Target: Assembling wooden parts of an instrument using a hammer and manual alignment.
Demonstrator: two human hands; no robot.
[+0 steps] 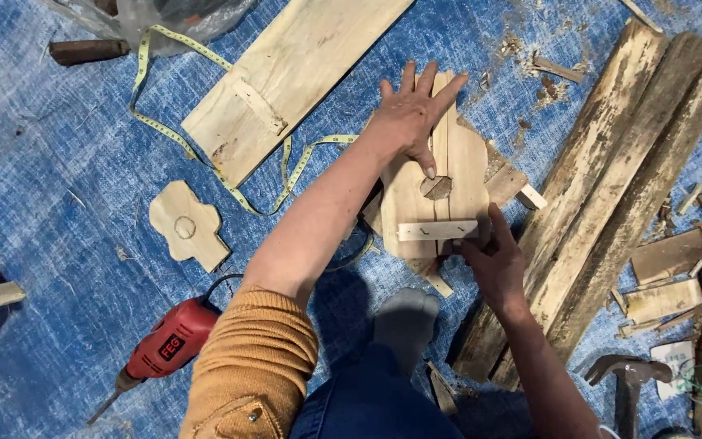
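Observation:
My left hand (410, 114) lies flat, fingers spread, on a pale shaped wooden piece (466, 167) made of two joined boards with a round hole (436, 188) in the middle. My thumb reaches down toward that hole. My right hand (493, 260) grips the lower right edge of the piece, by a small wooden strip (436, 231) lying across the boards. The piece rests on other wood scraps on a blue tarp (58, 179). My grey-socked foot (404, 317) is just below it.
A long pale plank (286, 73) with a yellow measuring tape (229, 183) lies upper left. A small cut wooden shape (187, 226) and a red electric drill (164, 345) sit left. Rough old planks (619, 187) and offcuts lie right, a hammer (627, 378) at lower right.

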